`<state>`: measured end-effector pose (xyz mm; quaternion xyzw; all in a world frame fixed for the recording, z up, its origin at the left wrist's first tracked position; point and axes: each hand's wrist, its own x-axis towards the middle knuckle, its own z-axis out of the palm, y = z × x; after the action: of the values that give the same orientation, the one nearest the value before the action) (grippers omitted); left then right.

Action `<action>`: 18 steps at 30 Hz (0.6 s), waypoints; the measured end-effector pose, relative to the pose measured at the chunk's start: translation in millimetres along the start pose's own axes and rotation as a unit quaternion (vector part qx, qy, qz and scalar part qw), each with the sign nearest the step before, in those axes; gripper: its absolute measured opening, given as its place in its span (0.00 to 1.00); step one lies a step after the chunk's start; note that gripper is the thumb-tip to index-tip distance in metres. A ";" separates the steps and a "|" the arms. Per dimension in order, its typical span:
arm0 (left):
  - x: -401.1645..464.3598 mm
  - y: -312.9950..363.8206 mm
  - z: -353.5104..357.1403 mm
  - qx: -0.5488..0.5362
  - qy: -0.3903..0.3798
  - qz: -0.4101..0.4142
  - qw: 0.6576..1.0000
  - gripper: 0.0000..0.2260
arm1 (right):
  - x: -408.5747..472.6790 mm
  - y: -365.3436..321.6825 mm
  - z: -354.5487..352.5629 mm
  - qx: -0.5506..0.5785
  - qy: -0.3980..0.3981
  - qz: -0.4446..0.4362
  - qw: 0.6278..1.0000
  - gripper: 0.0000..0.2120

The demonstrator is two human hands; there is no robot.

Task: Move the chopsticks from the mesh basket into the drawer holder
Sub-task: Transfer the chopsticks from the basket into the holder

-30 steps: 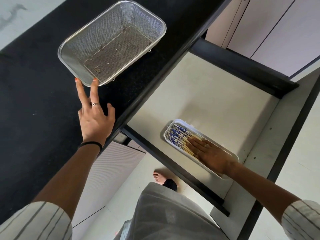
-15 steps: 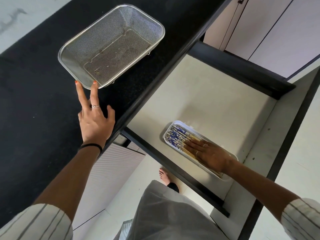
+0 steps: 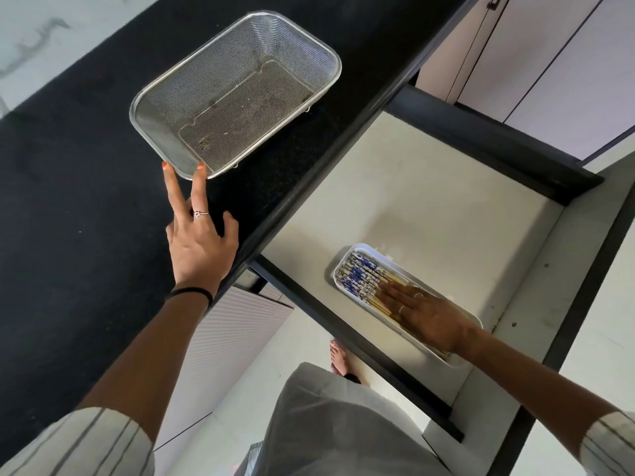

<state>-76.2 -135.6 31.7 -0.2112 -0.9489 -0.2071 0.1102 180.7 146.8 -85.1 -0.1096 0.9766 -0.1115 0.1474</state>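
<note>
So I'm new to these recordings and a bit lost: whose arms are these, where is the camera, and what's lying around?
No machine here: a person wears a camera on the head, looking down at their own arms. The left hand rests on the black counter, two fingertips touching the rim of the mesh basket, which looks empty. Below, an open drawer holds a white holder full of chopsticks. The right hand lies flat on them, with no grip on anything.
</note>
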 end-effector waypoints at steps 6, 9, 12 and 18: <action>0.6 -1.9 1.4 -0.001 0.002 -0.001 1.000 0.33 | 12.6 -4.7 5.6 0.012 -0.032 0.060 0.998 0.25; 1.0 -1.9 1.2 0.001 0.004 0.002 1.000 0.33 | 11.7 -6.5 7.3 0.021 -0.044 0.078 0.996 0.25; 0.8 -1.7 0.7 -0.002 0.003 0.002 1.000 0.33 | 12.0 -8.2 1.5 0.025 -0.031 0.076 0.996 0.25; 0.4 -0.9 -0.1 -0.006 0.002 0.000 1.000 0.33 | 16.7 -13.0 -6.2 -0.011 -0.016 0.064 0.998 0.25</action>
<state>-77.0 -136.2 31.6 -0.2117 -0.9473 -0.2135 0.1107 165.5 131.4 -80.5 -0.0505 0.9803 -0.0894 0.1688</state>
